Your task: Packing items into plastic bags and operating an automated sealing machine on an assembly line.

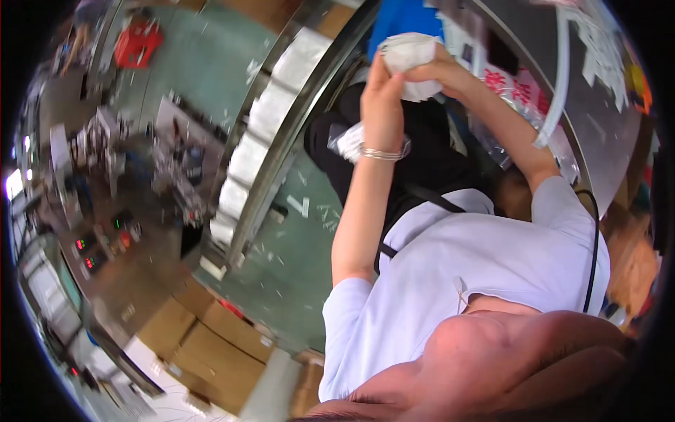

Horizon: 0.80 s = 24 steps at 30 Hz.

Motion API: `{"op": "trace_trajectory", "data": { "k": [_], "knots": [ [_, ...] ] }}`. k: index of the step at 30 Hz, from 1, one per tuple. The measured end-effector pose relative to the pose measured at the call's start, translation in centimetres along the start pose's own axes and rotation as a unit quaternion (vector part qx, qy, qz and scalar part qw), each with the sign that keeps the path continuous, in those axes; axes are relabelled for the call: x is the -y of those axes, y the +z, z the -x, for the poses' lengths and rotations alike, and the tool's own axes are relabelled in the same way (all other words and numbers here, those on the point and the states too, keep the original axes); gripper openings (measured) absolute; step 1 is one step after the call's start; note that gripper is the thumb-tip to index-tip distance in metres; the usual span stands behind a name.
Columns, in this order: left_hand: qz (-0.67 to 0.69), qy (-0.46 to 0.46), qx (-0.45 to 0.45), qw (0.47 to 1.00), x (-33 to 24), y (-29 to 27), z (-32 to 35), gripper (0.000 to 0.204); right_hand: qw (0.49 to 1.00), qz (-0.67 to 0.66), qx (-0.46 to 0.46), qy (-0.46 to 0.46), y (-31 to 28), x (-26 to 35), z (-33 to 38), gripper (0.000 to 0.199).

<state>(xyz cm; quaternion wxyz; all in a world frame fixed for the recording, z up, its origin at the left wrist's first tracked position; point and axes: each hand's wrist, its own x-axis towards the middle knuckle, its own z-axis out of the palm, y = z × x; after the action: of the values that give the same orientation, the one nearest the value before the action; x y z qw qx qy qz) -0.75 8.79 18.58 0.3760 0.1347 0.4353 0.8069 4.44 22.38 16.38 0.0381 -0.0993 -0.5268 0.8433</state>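
Note:
Both of my hands are closed on one white bundle (410,53), which looks like a stack of thin white sheets or folded pieces; its exact kind cannot be made out. My left hand (383,109) grips its left side, with thin bracelets at the wrist. From the right, my right hand (437,72) wraps around the other side, and some white layers show below its fingers. Beside my left wrist, over my dark-clothed lap, lies a second white bundle (349,143), partly hidden by the wrist and seemingly in clear plastic.
A blue container (401,24) stands just beyond the bundle. To the right is a metal table (598,133) with clear, red-printed plastic bags (510,88). Along the left runs a metal-edged trough holding white stacks (249,156). Farther left are machinery (179,151), cardboard boxes (214,359) and a red stool (138,43).

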Motion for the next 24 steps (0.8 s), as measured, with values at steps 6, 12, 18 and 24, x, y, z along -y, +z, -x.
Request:
{"op": "trace_trajectory", "data": {
  "k": [6,12,18,24],
  "knots": [
    [-0.167,0.143,-0.151,0.964,2.9,-1.1,5.2,0.043,0.985,-0.111,-0.006,0.133,3.5,-2.6,2.4,0.044],
    [-0.237,0.21,-0.228,0.92,2.7,-0.6,7.5,0.04,0.987,-0.038,-0.02,0.152,5.7,-2.6,3.6,0.042],
    [-0.22,0.122,-0.23,0.94,-0.8,-1.6,11.9,0.036,0.986,0.012,-0.026,0.162,3.5,-0.3,4.3,0.051],
    [-0.591,0.178,-0.331,0.713,4.7,-3.0,12.4,0.015,0.958,0.281,0.008,0.05,4.5,-0.9,5.6,0.054]
  ]
}}
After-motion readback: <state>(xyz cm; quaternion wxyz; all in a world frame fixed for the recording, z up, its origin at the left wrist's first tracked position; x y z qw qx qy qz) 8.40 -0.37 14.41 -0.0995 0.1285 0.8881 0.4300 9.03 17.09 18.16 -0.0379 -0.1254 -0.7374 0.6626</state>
